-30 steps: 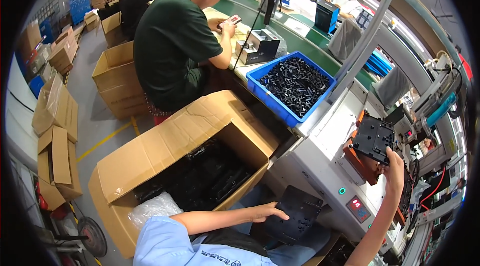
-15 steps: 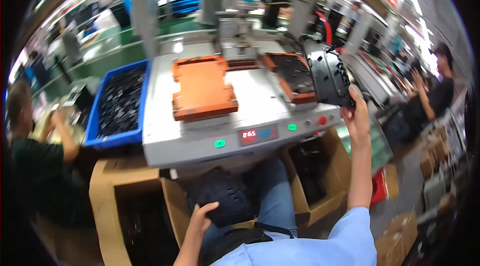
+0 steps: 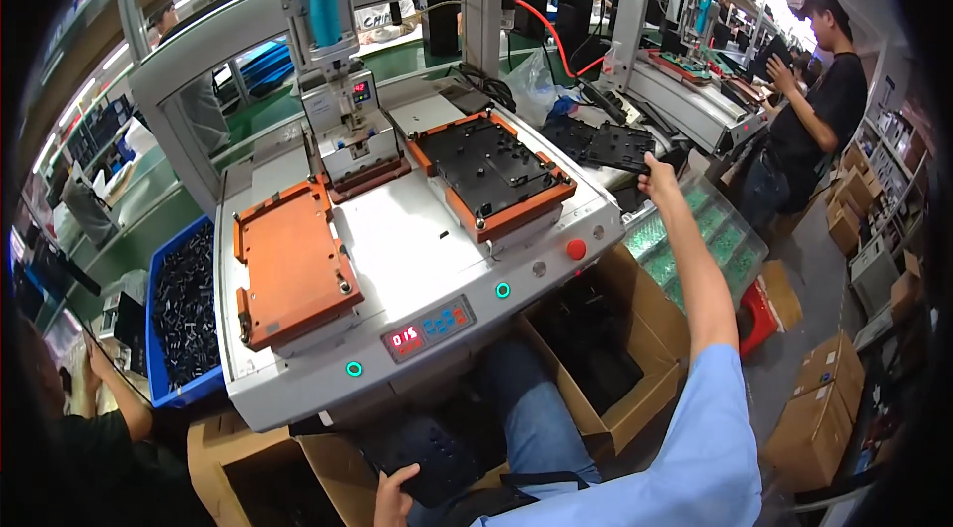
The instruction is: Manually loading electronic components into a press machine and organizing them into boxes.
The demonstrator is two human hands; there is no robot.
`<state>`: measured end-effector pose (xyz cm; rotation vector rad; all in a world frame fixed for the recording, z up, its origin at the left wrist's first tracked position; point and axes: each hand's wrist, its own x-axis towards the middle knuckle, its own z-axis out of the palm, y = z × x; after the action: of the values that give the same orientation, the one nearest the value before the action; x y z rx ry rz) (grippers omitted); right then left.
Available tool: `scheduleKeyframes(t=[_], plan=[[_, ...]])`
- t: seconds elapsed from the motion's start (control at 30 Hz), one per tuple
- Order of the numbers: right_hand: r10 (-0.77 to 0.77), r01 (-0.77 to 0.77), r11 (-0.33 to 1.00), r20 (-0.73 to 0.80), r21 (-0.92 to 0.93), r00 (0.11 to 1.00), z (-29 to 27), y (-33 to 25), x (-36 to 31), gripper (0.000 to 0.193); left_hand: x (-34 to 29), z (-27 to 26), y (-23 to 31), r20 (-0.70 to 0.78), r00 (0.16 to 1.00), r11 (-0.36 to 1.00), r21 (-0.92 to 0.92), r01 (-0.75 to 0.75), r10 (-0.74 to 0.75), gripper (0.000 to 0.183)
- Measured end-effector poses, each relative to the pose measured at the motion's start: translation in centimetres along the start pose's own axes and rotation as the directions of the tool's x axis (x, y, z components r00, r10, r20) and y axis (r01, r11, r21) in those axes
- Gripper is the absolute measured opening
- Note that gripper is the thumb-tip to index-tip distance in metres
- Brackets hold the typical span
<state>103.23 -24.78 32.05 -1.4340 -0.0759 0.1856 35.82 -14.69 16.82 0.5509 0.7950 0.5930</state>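
Observation:
My right hand reaches out past the machine's right end. It pinches the near edge of a black plastic panel, which lies almost flat over or against another dark part; whether they touch I cannot tell. Low in front of my lap, my left hand grips a second black plastic panel at its lower left, thumb on top. A third black panel sits in the right orange fixture on the machine. The left orange fixture shows its bare orange surface.
A blue bin of small black parts stands left of the machine. Open cardboard boxes flank my legs. A tray of green pieces lies below my right forearm. One person stands at the right; another sits at the left.
The view has swung to the right. My right hand has carried its panel away from the right fixture and lowered it from upright to nearly flat. My left hand keeps its panel.

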Motion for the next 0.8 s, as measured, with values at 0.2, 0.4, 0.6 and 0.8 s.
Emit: scheduleKeyframes(t=[0.2, 0.4, 0.6, 0.8], plan=[[0.010, -0.033, 0.995, 0.230, 0.096, 0.973, 6.6, 5.6, 5.8, 0.041, 0.2, 2.7, 0.9, -0.061, 0.998, 0.997, 0.078, 0.024, -0.020, 0.062], [-0.405, 0.435, 0.781, 0.168, -0.448, 0.899, 7.9, 4.7, 5.2, 0.047, 0.6, 3.4, 1.5, -0.001, 0.997, 0.990, 0.117, 0.081, -0.082, 0.064], [-0.602, 0.656, 0.739, 0.286, -0.154, 0.746, 6.4, -5.4, -22.7, 0.022, 0.1, 3.8, 4.0, 0.281, 0.959, 0.984, 0.157, -0.080, 0.033, 0.070], [-0.111, 0.781, 0.623, 0.985, -0.032, 0.129, 7.1, 2.3, -40.9, 0.049, 0.2, 5.7, 4.7, 0.396, 0.916, 0.997, 0.000, -0.073, 0.067, 0.064]])
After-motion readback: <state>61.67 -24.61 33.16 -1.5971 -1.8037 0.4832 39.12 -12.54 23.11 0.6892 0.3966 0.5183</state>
